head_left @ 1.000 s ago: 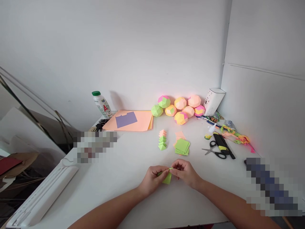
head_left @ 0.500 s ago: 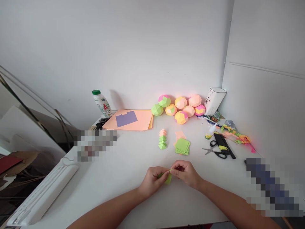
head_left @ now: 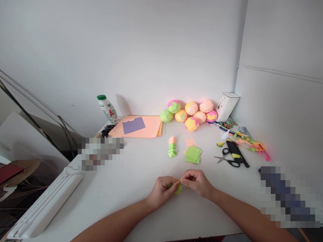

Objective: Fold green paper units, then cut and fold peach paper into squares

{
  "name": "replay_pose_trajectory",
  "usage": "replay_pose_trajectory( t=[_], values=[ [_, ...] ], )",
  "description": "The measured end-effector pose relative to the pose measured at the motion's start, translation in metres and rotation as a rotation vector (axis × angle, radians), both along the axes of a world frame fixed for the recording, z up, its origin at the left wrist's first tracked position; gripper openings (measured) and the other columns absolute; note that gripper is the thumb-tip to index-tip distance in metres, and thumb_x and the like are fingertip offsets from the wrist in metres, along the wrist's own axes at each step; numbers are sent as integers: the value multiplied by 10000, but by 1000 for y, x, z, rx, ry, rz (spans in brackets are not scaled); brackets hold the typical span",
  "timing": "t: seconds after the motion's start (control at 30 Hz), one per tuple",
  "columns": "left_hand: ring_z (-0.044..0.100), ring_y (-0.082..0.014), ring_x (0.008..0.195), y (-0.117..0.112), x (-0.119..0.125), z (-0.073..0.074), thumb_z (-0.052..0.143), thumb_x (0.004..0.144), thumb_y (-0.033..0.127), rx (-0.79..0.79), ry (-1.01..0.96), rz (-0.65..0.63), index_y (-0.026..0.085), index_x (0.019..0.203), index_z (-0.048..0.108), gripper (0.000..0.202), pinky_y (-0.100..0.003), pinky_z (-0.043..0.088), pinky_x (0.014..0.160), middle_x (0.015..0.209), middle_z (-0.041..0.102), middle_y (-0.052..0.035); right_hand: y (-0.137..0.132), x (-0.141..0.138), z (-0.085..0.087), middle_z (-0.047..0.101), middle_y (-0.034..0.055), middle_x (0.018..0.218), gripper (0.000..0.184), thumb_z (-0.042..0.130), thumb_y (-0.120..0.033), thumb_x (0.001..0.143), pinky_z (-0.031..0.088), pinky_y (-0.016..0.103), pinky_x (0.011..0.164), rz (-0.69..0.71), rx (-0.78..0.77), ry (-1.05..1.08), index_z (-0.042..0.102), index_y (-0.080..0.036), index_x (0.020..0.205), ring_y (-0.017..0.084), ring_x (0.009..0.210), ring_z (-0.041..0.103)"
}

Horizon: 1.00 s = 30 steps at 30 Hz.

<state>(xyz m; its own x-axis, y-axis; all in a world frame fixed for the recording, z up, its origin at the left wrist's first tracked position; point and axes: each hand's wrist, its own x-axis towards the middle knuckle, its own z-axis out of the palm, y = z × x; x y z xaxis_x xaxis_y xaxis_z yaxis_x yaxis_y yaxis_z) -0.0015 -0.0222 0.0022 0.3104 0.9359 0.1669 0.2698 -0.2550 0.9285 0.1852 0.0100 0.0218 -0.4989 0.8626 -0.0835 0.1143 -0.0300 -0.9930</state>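
A small piece of green paper [head_left: 178, 190] is pinched between my two hands above the near middle of the table. My left hand [head_left: 163, 190] grips it from the left, fingers closed. From the right, my right hand [head_left: 198, 183] pinches its upper edge; the fingertips of both hands nearly meet there. The fingers hide much of the paper. Just beyond lies a stack of green paper squares [head_left: 193, 154], with peach squares [head_left: 191, 143] partly under it. Left of the stack stands a row of folded green and peach paper pieces [head_left: 172, 147].
Faceted paper balls [head_left: 191, 124] sit against the wall. Scissors [head_left: 227, 159], a cutter [head_left: 236, 151] and a glue bottle [head_left: 222, 139] lie right. Peach sheets [head_left: 151, 127] and a white bottle [head_left: 108, 109] are back left; a long white device [head_left: 50, 205] lies along the left edge.
Almost nothing differs. The fingertips of my right hand have shifted very slightly at the paper's upper edge; both hands keep their hold.
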Motion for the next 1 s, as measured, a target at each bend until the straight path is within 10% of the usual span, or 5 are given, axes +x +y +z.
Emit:
replay_pose_trajectory(
  t=[0.23,1.0],
  values=[
    [511,-124,577,0,1,4,493,880,439,-68,-69,-7,135,782,715,389,-222,405,547,636,632,-39,-3,1,8,605,23,671,223,584,-354,822,425,271,585,6,202,-81,667,-178,715,146,632,527],
    [518,-128,584,-1,2,6,519,864,439,-115,-104,-6,134,762,712,375,-232,413,556,646,640,-43,-4,1,9,552,11,653,309,500,-403,876,418,257,543,44,200,-68,603,-179,689,132,592,508]
  ],
)
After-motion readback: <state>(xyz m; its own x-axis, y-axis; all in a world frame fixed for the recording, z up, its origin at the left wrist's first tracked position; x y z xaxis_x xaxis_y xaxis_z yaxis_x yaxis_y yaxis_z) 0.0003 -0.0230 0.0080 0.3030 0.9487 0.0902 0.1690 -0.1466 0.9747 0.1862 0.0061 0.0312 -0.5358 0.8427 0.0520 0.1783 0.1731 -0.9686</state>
